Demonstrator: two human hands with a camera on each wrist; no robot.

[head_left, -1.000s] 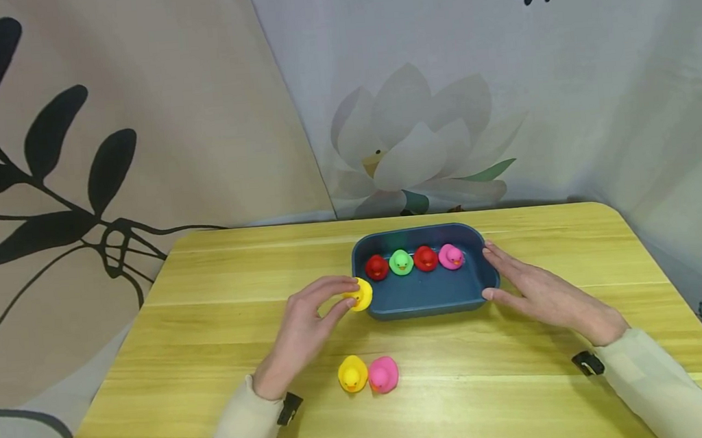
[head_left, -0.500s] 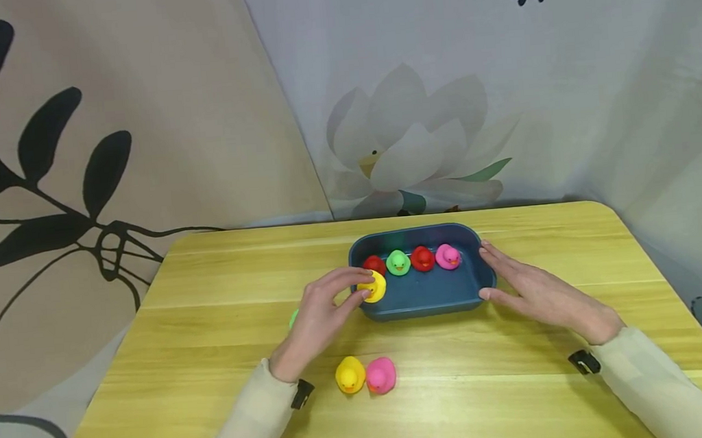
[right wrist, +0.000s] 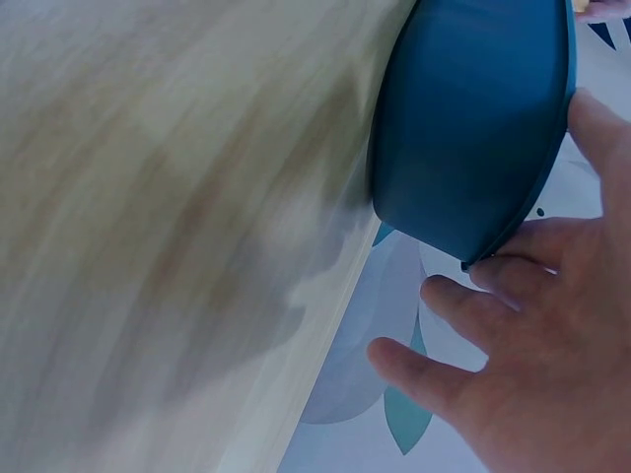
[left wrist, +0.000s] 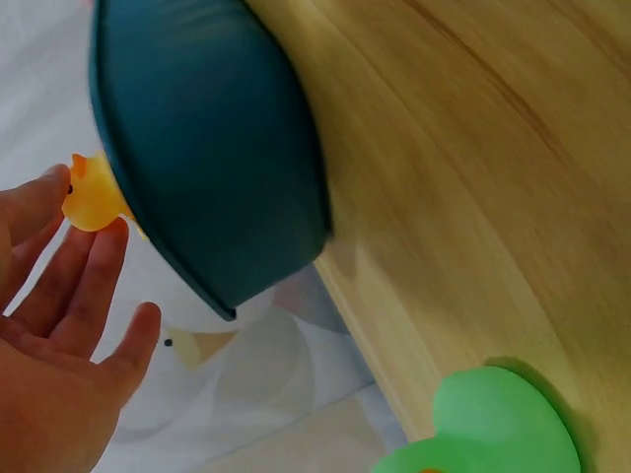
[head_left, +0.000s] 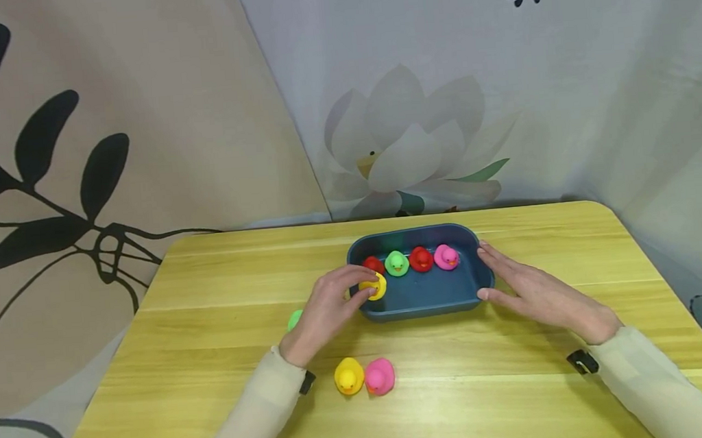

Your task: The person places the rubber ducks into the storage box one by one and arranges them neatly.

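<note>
The desk (head_left: 495, 400) is carrying the blue tray (head_left: 431, 294), and the right hand (head_left: 533, 294) is resting outstretched fingers against the tray's right end, its grip released; a light brace there should prevent sliding. The left hand (head_left: 326, 308) is hanging over the tray's left end, its grip grasping a yellow duck (left wrist: 91, 197) between thumb and fingers, around rim level. Whether the duck's base is touching the tray is hidden. Lowering it level, clear of the leftmost red duck (head_left: 374, 264) sitting just behind, then spreading the fingers gently, would probably avoid tipping it.
</note>
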